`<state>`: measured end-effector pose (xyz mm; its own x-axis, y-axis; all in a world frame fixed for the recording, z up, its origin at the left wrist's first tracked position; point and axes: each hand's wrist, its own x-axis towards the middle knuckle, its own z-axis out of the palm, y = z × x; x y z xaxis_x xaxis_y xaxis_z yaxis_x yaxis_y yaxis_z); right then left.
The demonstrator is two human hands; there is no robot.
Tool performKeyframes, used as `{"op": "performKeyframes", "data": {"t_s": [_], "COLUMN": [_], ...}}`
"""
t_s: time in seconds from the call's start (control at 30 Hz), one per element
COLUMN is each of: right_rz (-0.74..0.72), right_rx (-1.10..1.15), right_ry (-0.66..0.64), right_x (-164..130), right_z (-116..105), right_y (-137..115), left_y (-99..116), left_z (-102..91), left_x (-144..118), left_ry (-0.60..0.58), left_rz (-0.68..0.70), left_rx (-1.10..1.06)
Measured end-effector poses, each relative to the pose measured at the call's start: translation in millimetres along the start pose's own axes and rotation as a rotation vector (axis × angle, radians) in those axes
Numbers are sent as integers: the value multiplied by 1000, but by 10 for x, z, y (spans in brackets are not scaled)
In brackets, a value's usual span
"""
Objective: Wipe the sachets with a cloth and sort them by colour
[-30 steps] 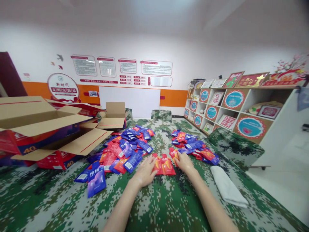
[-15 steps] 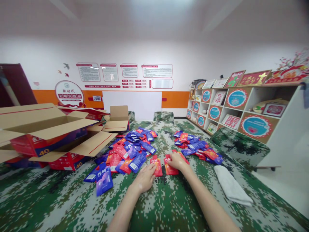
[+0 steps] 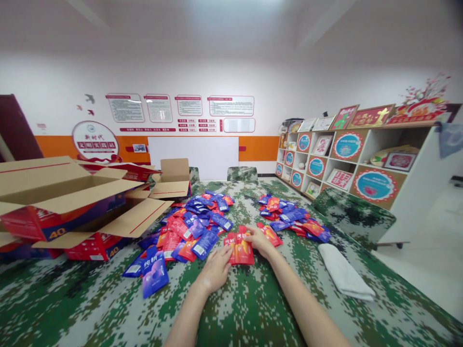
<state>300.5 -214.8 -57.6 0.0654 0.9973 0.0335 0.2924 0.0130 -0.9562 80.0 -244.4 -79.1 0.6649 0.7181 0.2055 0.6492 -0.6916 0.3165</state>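
Note:
My left hand [image 3: 216,271] lies flat on the camouflage tablecloth [image 3: 246,308], its fingertips on the lower edge of a red sachet [image 3: 230,241]. My right hand [image 3: 259,240] rests on a second red sachet [image 3: 244,251], which now overlaps the first. A large heap of blue and red sachets [image 3: 197,222] lies just left of my hands. A smaller heap [image 3: 289,219] lies to the right and a little further away.
Open cardboard boxes [image 3: 68,202] crowd the table's left side, with a smaller open box [image 3: 172,180] behind the big heap. A folded white cloth [image 3: 343,273] lies near the right edge. A camouflage-covered chair [image 3: 352,217] and display shelves [image 3: 347,164] stand to the right.
My right hand has slid its red sachet leftward until it overlaps the one under my left hand. My left hand has stayed near the same spot.

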Motion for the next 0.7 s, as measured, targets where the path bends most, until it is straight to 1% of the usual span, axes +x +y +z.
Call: {"op": "performKeyframes", "data": {"t_s": [0.03,0.1,0.17,0.23,0.4,0.5,0.6,0.7], "right_rz": [4,-22,-79,-130,-192,-200,-224,-276], "right_rx": [7,-120,-321,-461,-576,-644,-796,-918], "right_ry": [-27,-46,0,47,46,67,111,126], "right_x": [23,89,159,209,197,132,73,45], "right_z": [45,115,161,195,259,278,275,180], "right_y": [6,31,62,88,122,129,122,115], "left_y": [5,14,21,34,125,180,191,175], "left_z": [-8,-23,-34,-39,6,73,127,145], "left_x": [-8,-27,-38,-28,97,162,180,176], "left_ry": [2,9,15,24,95,107,85,62], "left_rz": [-2,-7,-11,-8,43,101,136,137], "left_rx": [2,12,29,45,57,63,90,117]}}
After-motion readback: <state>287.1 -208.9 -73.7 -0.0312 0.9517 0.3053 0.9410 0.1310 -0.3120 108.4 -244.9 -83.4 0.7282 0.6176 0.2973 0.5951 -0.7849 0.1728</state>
